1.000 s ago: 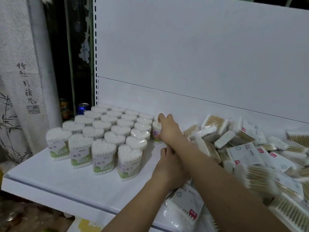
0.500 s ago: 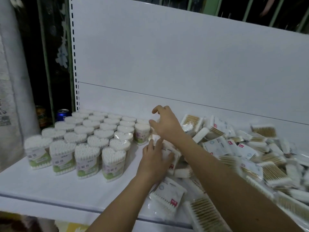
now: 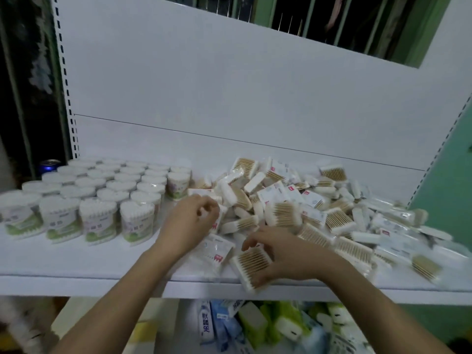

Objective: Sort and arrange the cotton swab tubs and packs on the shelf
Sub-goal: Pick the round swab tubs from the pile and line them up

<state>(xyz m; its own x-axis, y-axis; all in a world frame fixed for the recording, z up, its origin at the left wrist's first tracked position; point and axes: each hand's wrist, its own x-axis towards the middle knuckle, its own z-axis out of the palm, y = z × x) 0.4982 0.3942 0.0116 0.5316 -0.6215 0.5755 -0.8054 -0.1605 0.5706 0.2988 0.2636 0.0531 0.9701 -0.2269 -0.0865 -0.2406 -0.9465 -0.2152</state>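
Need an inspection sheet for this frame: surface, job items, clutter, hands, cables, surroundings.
Surface: white shelf, front left bare.
Job's things: heart-shaped tubs upright in rows at left; loose packs heaped at right.
Clutter: blue can behind the tubs.
Grippers: left hand curled at the heap's edge, grip unclear; right hand on wooden-stick pack at the front edge.
Cables: nothing seen.
Surroundings: packaged goods on the lower shelf.

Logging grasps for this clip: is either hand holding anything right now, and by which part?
The right hand grips a pack of wooden-stick swabs by its right side, at the shelf's front edge. The left hand is curled at the pile; any hold cannot be told.
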